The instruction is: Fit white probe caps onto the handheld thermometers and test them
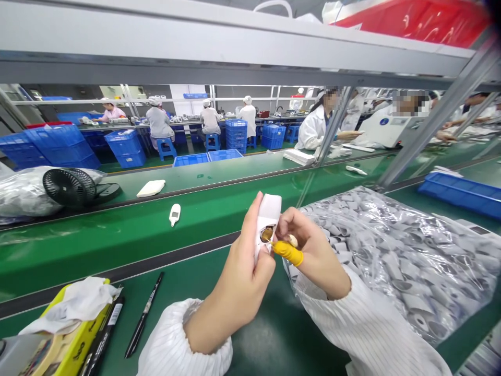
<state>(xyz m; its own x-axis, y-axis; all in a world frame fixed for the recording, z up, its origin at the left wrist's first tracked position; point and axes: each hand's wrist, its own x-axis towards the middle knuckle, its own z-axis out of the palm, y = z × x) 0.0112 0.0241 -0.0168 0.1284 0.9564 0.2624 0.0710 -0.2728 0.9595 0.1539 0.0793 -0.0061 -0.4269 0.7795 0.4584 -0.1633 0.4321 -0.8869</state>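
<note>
Though in LH point(239, 274), casing point(271, 207) part-hidden

Place: factory assembly floor
Belt point(211, 209): green, alongside a workbench point(266, 334)
Workers point(159, 124): several, wearing white caps point(247, 99)
Crates point(236, 137): blue, stacked

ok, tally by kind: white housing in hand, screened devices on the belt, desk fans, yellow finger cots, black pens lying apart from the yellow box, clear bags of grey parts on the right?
White housing: 1
White screened device: 1
Black desk fan: 1
Yellow finger cot: 1
Loose black pen: 1
Clear bag of grey parts: 1
Total: 6
</note>
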